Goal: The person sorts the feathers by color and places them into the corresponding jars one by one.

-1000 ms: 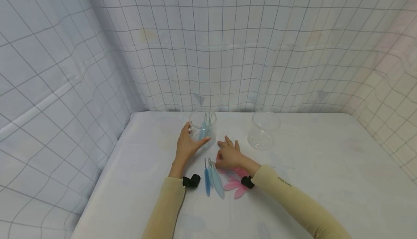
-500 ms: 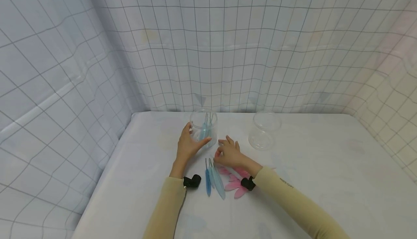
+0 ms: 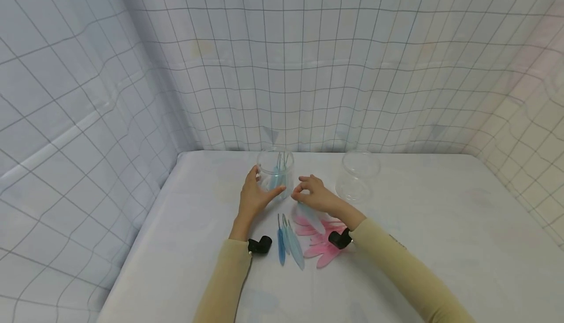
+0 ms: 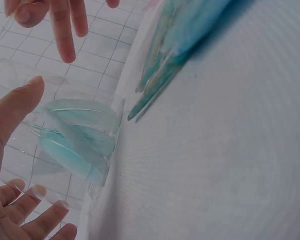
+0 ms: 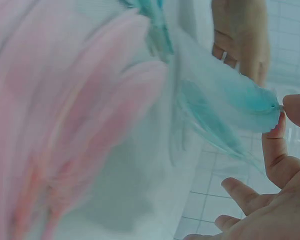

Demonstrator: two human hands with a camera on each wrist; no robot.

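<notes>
My left hand (image 3: 253,196) holds a clear round jar (image 3: 287,186) from its left side, thumb in front and fingers around the far side. Inside the jar stand several light blue feathers (image 4: 72,140), quills up. My right hand (image 3: 318,196) pinches a pale blue feather (image 5: 240,100) by its quill between thumb and index finger, just right of the jar. The feather hangs down toward the table, its vane seen below the hand. Several loose blue feathers (image 3: 282,247) lie on the table between the two wrists.
Pink feathers (image 3: 323,252) lie in a spread bunch under the right wrist. A second clear jar (image 3: 354,186) stands to the right. Behind the white table (image 3: 423,244) hangs a white gridded cloth (image 3: 308,68).
My right hand has lifted the pale blue feather off the table, raising it up and away from the loose feathers. My left hand stays at the jar.
</notes>
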